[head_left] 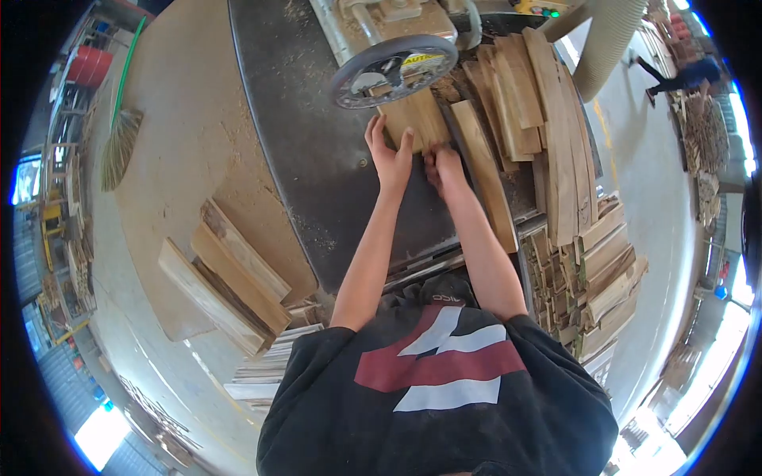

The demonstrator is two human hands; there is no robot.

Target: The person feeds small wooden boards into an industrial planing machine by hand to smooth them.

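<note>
A wooden board [425, 115] lies on the dark metal machine table [333, 174], its far part passing under the black handwheel [359, 90] of the machine. My left hand [389, 163] is at the board's left side, with thumb and fingers spread apart. At the near right corner of the same board, my right hand [446, 168] has its fingers curled against the end. A longer, narrow board [484, 170] lies just to the right of my right forearm.
Stacked boards [567, 143] fill the table's right side, with more wood piled below. Several planks [238, 274] lie at the left on a sheet dusted with sawdust. A green-handled broom [123, 147] stands beyond it. A ribbed hose [611, 47] hangs at upper right; a person [683, 78] is farther right.
</note>
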